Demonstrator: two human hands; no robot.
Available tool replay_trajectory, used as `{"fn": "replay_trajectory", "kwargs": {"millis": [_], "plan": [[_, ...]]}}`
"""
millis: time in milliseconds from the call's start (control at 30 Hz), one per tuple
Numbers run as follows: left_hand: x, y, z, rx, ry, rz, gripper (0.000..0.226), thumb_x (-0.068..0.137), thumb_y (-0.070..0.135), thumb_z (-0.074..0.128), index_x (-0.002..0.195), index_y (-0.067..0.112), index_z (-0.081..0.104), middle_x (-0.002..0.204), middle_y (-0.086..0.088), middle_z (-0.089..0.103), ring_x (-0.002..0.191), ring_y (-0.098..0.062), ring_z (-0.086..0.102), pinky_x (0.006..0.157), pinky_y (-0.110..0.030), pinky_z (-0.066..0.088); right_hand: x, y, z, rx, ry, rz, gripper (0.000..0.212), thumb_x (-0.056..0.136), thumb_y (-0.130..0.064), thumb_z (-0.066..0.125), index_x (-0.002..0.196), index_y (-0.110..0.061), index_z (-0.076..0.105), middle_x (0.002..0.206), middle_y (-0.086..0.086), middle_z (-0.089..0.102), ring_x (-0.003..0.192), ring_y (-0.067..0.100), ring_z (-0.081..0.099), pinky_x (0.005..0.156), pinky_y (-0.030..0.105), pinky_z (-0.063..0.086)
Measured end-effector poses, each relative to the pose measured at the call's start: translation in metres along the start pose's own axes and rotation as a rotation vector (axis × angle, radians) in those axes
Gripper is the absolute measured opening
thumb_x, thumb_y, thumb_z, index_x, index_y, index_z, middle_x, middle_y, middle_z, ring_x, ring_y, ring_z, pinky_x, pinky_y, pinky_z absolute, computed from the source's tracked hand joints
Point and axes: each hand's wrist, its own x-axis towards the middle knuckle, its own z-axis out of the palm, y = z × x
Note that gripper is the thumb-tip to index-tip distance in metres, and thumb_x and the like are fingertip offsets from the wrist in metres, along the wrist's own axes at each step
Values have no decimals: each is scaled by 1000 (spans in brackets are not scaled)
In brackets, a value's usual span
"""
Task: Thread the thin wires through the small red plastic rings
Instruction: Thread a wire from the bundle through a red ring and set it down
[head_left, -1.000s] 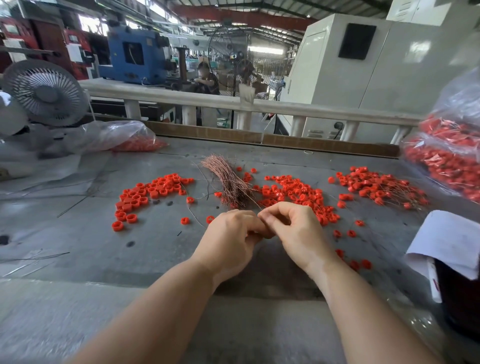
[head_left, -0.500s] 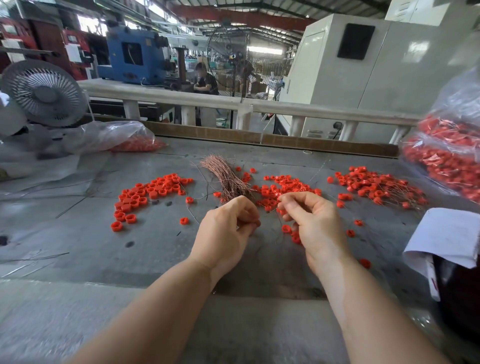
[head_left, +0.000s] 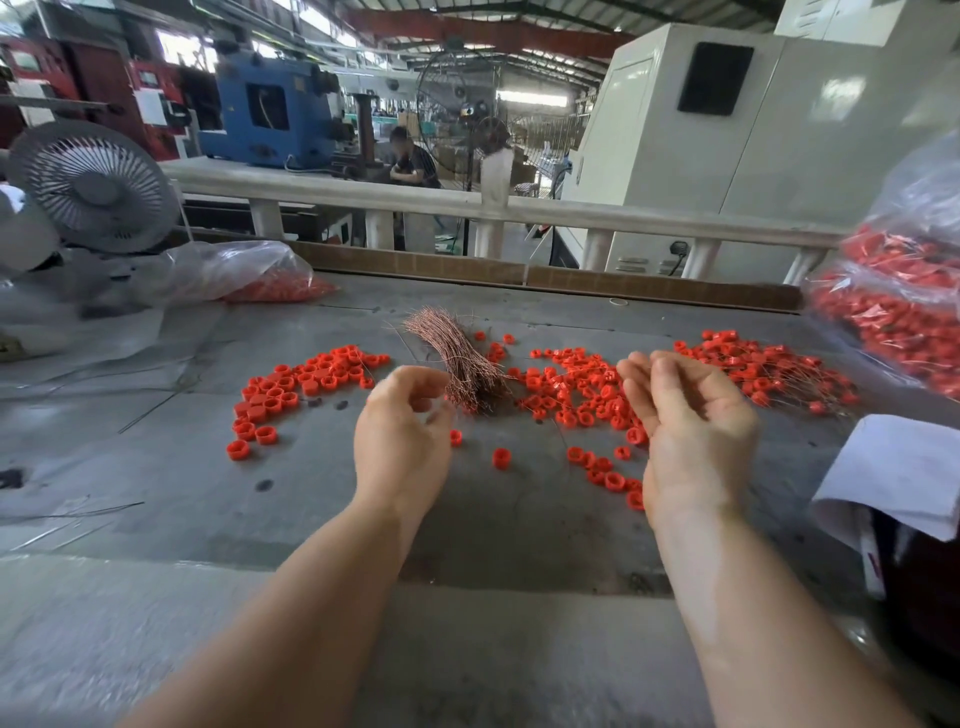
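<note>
- The left hand (head_left: 402, 441) hangs over the grey tabletop (head_left: 156, 467), back toward the camera, its fingers (head_left: 415, 376) loosely curled; thumb and forefinger arc toward each other with a gap between them. The hand is motion-blurred, so whether a thin wire sits in that gap cannot be told.
- The fingertips of that hand are just beside the near end of the copper wire bundle (head_left: 457, 358), which lies on the tabletop and fans out toward the far edge.
- The right hand (head_left: 696, 431) is turned palm inward and up, its fingers (head_left: 675, 379) relaxed, slightly bent and apart, holding nothing that can be seen.
- Loose red rings (head_left: 571, 387) are scattered on the tabletop between the wire bundle and the right hand, some below its palm.
- A second group of red rings (head_left: 301, 384) curves to the left of the left hand.
- Rings already carrying wires (head_left: 769, 369) lie farther right, near a clear bag of red parts (head_left: 893, 322).
- One single ring (head_left: 501, 458) sits between the two hands.
</note>
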Motion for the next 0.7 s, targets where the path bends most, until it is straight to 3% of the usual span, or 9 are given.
{"fn": "replay_trajectory", "kwargs": {"millis": [100,233,333,400,500,600,700], "plan": [[4,-3,-4,-2,39,-75,30,83,-1,57,88,28,59,102,-5,62,89,-15,56,83,-26,44,2,3,0,-161,-15,-144,22,92,0,53,81,-17,62,74,-6,71,80,9,68,74,17,51],[2,-9,-1,353,-137,-31,28,88,11,57,114,20,64,119,-8,54,111,-25,48,97,-28,33,-2,7,1,-468,-55,-297,16,92,-3,53,87,-14,63,85,6,69,82,13,68,77,26,54],[-2,-9,1,621,-245,132,22,90,20,56,110,22,66,118,-5,55,109,-25,44,86,-22,21,-4,8,0,-647,-118,-361,12,91,-5,55,89,-8,67,81,5,68,81,21,66,76,34,53],[-2,-9,0,659,-251,157,17,90,22,57,103,24,68,113,-4,56,106,-24,44,81,-21,21,-7,8,0,-716,-172,-412,11,89,-5,58,90,-5,68,80,2,67,79,20,65,75,30,52],[-2,-7,-1,550,-213,168,13,88,24,61,99,24,68,108,0,59,103,-22,47,87,-25,28,-12,8,2,-801,-251,-506,9,87,-4,60,89,-4,69,80,3,67,77,20,63,72,24,47],[-6,2,1,202,-204,124,10,84,18,67,89,27,66,95,6,66,90,-12,58,80,-25,43,-17,10,4,-886,-352,-599,13,86,-3,60,93,-5,71,85,5,68,79,21,63,74,26,46],[-10,9,3,-106,-314,4,19,83,7,67,84,26,64,87,1,69,80,-10,65,73,-24,53,-19,12,5,-934,-450,-607,21,86,-2,60,104,-8,70,93,4,69,83,19,64,77,29,48]]}}
